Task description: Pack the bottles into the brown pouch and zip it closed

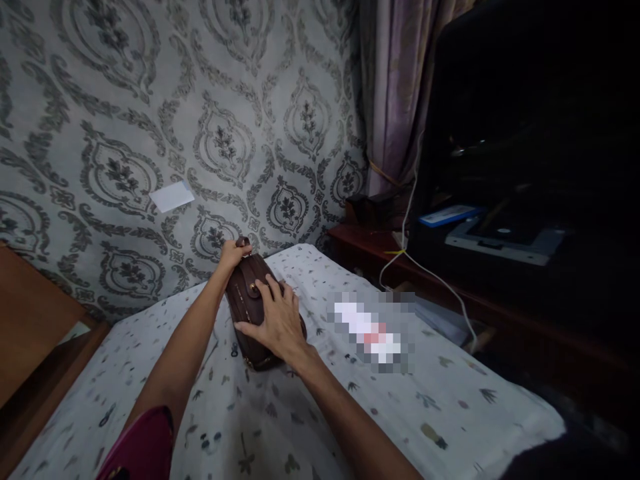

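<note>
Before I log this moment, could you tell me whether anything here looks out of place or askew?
One thing: a white paper slip is stuck crooked on the patterned wall. The brown bag lies on the printed bedsheet, left hand at its top end, right hand flat on it. No spill or damage shows.

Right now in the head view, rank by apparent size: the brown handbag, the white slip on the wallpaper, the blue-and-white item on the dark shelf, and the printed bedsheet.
1. Printed bedsheet, by far the largest.
2. Brown handbag, partly covered by the right hand; the left hand grips its top.
3. Blue-and-white item and white slip look alike; distance differs, so unranked.
</note>
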### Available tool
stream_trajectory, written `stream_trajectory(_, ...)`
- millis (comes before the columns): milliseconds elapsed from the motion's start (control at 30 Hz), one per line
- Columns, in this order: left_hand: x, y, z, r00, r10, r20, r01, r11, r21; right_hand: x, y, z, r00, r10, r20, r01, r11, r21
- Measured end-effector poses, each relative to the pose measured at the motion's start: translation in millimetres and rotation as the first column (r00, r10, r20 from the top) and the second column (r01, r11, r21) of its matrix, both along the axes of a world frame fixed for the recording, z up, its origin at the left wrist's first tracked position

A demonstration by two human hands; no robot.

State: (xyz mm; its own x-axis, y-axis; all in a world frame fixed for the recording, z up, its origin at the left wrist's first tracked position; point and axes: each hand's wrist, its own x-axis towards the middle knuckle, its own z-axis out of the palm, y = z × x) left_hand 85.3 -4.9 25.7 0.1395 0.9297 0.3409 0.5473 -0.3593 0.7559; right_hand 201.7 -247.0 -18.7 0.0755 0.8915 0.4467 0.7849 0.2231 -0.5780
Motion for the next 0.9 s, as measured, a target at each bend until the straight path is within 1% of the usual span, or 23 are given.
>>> stream_trajectory(100, 0, -9, 2.2, 0.996, -0.082, 0.029, 0.082, 0.997, 0.004, 0, 0, 0.8, 1.000, -0.001, 0.011, 0.001, 1.000, -0.010)
stream_trajectory(233, 0, -16, 5.9, 0.983, -0.180, 0.038, 0.181, 0.983, -0.026, -1, 0, 0.9, 1.000, 0.005, 0.013, -0.005, 1.000, -0.024)
stream_trajectory(367, -12, -17, 12.7, 0.973, -0.231, 0.021, 0.232, 0.970, -0.071, 0, -1, -0.2, 1.000, -0.005, 0.006, 0.005, 1.000, -0.024)
stream_trajectory(433, -25, -17, 16.8, 0.974, -0.225, -0.003, 0.224, 0.969, -0.104, 0, 0, -1.3, 1.000, -0.009, -0.004, 0.009, 1.000, -0.011)
stream_trajectory(533, -49, -18, 20.6, 0.981, -0.187, -0.059, 0.176, 0.973, -0.152, -1, 2, -3.4, 1.000, -0.005, -0.013, 0.005, 1.000, 0.005)
stream_trajectory(667, -73, -21, 18.4, 0.988, -0.118, -0.101, 0.102, 0.983, -0.150, -4, 3, -7.5, 1.000, -0.021, -0.008, 0.021, 0.999, 0.029)
stream_trajectory(767, -77, -22, 12.0, 0.992, -0.078, -0.094, 0.068, 0.992, -0.110, -8, 2, -12.7, 0.999, -0.048, -0.002, 0.048, 0.998, 0.051)
stream_trajectory(900, -68, -19, 0.8, 0.998, -0.039, -0.046, 0.037, 0.998, -0.060, -13, 1, -21.8, 0.997, -0.081, 0.014, 0.079, 0.990, 0.113)
